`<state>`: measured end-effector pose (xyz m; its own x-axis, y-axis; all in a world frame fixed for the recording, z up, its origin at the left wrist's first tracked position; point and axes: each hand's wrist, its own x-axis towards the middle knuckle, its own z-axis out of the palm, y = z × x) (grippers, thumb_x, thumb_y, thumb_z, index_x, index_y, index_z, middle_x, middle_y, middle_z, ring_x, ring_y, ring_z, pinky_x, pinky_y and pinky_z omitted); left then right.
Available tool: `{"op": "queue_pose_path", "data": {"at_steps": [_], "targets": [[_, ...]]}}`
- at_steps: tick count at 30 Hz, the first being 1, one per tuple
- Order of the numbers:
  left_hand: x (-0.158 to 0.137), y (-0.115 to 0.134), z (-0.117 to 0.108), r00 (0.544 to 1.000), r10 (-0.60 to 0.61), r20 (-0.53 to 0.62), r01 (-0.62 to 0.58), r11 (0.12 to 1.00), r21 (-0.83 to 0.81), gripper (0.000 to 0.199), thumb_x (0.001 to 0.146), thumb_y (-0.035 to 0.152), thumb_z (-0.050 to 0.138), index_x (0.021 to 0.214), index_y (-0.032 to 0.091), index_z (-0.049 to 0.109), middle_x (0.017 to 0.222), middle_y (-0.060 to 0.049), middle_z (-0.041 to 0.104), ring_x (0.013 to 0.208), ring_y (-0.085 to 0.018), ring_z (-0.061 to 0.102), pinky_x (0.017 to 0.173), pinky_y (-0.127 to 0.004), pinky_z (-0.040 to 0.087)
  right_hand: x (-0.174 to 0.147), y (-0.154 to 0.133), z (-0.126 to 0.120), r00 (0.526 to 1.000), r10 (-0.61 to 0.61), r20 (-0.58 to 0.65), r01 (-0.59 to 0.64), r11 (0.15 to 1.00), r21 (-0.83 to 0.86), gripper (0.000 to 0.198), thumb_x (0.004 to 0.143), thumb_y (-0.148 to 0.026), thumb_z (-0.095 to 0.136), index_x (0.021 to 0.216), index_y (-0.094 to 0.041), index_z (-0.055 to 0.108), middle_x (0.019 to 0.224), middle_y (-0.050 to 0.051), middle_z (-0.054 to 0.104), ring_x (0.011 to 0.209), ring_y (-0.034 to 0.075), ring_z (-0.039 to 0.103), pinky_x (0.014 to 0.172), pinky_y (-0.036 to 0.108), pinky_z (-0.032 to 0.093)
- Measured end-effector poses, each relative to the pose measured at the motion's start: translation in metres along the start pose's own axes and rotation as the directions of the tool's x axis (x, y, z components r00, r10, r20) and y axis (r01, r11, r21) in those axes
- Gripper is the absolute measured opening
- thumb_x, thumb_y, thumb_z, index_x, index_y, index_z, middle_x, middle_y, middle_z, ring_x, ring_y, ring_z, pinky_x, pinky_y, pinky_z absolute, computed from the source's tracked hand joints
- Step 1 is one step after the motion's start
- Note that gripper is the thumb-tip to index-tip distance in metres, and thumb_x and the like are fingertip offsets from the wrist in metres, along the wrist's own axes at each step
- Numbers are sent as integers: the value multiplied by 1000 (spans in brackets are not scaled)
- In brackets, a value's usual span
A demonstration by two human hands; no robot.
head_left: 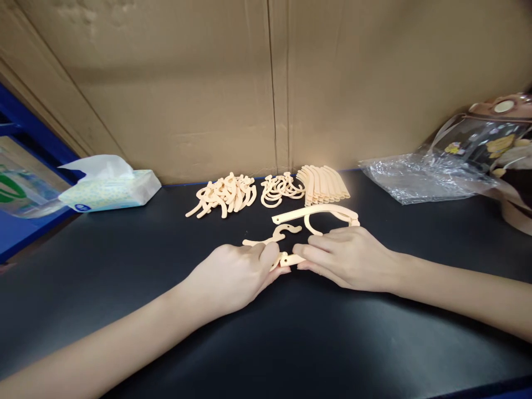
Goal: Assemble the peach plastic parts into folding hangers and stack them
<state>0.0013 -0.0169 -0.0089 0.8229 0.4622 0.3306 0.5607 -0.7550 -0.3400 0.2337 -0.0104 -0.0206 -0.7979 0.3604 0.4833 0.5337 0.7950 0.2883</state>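
Observation:
My left hand [239,271] is closed in a pinch on a small beige plastic hanger piece, mostly covered by the fingers. My right hand [353,257] grips a beige hanger arm [296,259] whose holed end meets that piece between the two hands. Just beyond my left fingers is a curved piece with a hook [286,228]; whether it touches the hand I cannot tell. Behind my right hand lies a longer hanger arm [305,213], with a curved hook [311,226] under it, partly hidden by the knuckles.
At the back of the black table [266,343] are a heap of curved pieces [226,193], a pile of hooks [282,188] and stacked hanger arms [326,184]. A tissue pack [116,191] stands left. Clear plastic wrap [424,178] and a transparent bag [474,136] are right. Cardboard [187,83] rises behind.

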Motion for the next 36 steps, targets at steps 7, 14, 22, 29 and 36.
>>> {"op": "queue_pose_path", "data": {"at_steps": [7,14,22,29,36], "targets": [[1,0,-1,998,68,9,-69,986,154,38,104,28,22,74,18,44,59,1,52,43,-14,53,39,-27,28,-2,1,0,988,61,139,-83,985,154,42,103,-33,26,95,-16,63,71,1,68,53,12,60,48,27,30],[1,2,-2,997,60,-53,-47,974,219,30,99,28,38,73,18,48,59,1,52,47,-14,53,44,-28,30,0,0,0,968,118,220,-164,965,205,40,103,-35,29,90,-14,61,71,3,69,56,13,64,47,26,28],[2,0,0,992,50,-120,-36,993,117,32,97,27,40,68,18,49,55,3,51,44,-12,52,43,-28,31,0,0,2,980,98,175,-128,977,171,37,102,-35,31,87,-16,59,65,0,65,50,11,58,47,26,25],[2,1,0,992,25,-120,-15,996,89,36,97,29,38,65,18,50,52,3,52,42,-12,52,43,-26,32,0,-1,2,976,76,204,-107,984,144,37,102,-34,31,84,-16,58,65,0,63,52,12,58,49,27,26],[2,1,2,989,7,-146,1,999,54,37,96,28,40,63,18,50,50,3,53,42,-11,52,43,-25,33,1,-1,2,977,74,200,-104,984,147,37,102,-35,31,83,-17,59,65,0,63,52,12,56,49,28,27]]}}
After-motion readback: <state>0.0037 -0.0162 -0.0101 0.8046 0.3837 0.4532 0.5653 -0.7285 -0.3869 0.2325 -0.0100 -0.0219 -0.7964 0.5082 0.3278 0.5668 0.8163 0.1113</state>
